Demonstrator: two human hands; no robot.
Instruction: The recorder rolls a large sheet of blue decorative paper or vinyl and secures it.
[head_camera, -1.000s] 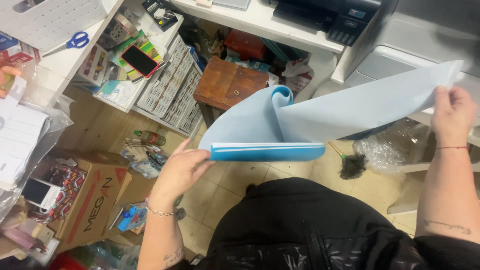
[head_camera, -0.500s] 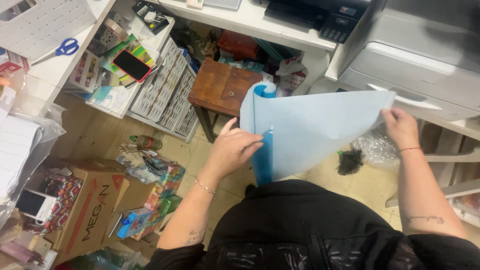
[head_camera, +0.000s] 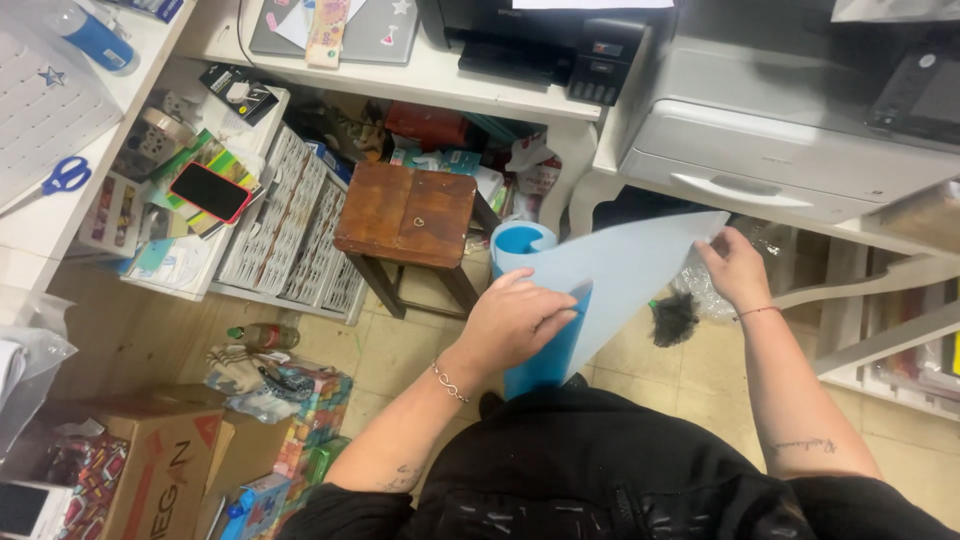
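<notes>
Blue sheet roll (head_camera: 545, 345), standing nearly upright before the person's lap, above the tiled floor (head_camera: 700, 375). Left hand (head_camera: 512, 320) curls loosely over the rolled part, fingers pressing it. Right hand (head_camera: 733, 268) pinches the unrolled sheet's far corner, beside a wooden stool (head_camera: 405, 215).

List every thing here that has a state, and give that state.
blue sheet roll: partly unrolled, held upright
loose sheet end: pulled out to the right
left hand: gripping the roll
right hand: pinching the sheet's corner
wooden stool: upright, top bare
phone: screen dark
printer drawer: shut
cardboard box: open
</notes>
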